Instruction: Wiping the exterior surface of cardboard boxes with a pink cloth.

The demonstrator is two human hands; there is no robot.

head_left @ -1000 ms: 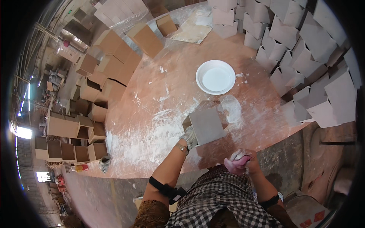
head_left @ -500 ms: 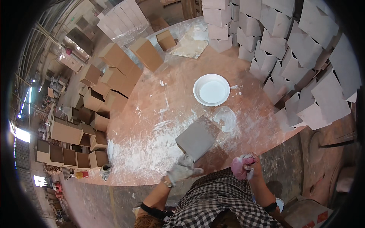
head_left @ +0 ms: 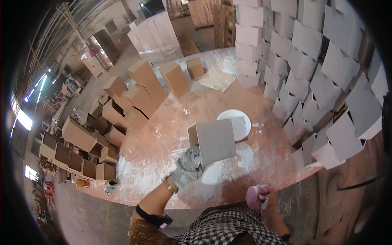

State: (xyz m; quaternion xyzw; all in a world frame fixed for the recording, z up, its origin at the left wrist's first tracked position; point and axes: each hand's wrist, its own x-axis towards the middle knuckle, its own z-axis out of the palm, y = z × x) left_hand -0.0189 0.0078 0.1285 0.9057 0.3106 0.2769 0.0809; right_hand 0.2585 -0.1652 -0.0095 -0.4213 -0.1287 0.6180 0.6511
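Note:
A box (head_left: 217, 141) is held up over the table, its front coated pale grey and its left inner side bare brown. My left hand (head_left: 188, 167), in a dirty grey work glove, grips the box at its lower left edge; the fingertips are partly hidden. Low on the right, close to my checked apron, my right hand (head_left: 266, 201) is closed around a soft pink wad (head_left: 254, 197), a sponge or a cloth. Behind the box stands a round white basin (head_left: 245, 122), partly covered by it.
Brown unpainted boxes (head_left: 139, 96) stand stacked along the table's left side. Tall stacks of whitened boxes (head_left: 294, 61) rise on the right. White smears cover the reddish tabletop (head_left: 163, 139). A whitened board (head_left: 216, 79) lies at the far end.
The box has been lifted off the table and turned, with my left hand now gripping it. My right hand keeps the pink wad near the apron. The view has tilted up a little.

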